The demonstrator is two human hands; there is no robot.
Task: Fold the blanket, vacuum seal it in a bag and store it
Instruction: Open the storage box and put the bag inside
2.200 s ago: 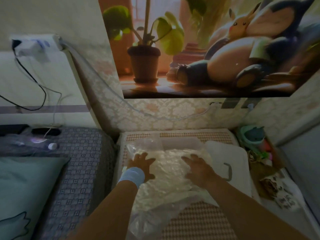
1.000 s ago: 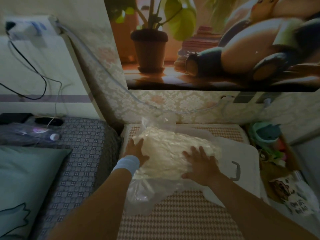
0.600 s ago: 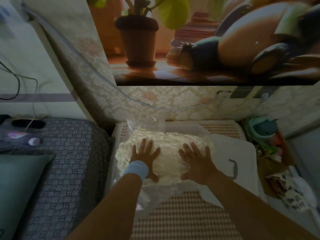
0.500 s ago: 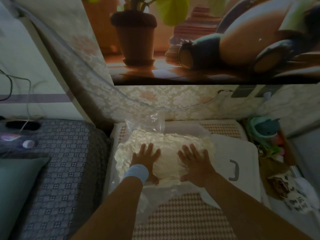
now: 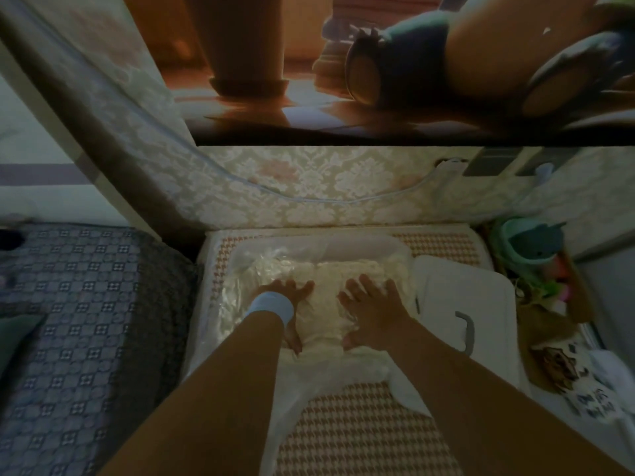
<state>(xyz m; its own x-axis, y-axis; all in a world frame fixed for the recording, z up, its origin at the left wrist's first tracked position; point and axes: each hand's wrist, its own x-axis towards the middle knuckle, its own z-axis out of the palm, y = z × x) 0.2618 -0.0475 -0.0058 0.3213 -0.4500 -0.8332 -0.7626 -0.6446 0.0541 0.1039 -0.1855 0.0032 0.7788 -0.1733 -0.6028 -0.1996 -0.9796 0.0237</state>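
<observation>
While pressed down, bagged blanket [image 5: 343, 273] lies beneath the fingers [image 5: 363, 284] | left hand [image 5: 288, 294]: splayed | right hand [image 5: 371, 308]: splayed

Both hands, left [image 5: 287, 297] and right [image 5: 369, 304], press flat on the bagged blanket [image 5: 326, 280].

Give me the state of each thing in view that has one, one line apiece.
blanket, folded, inside the bag, under both hands.
bag, lying on the mat, near end loose and crumpled; seal cannot be told.
left hand, flat, fingers spread, pressing on the bag.
right hand, flat, fingers spread, pressing on the bag.
white case, lying flat right of the bag.
</observation>
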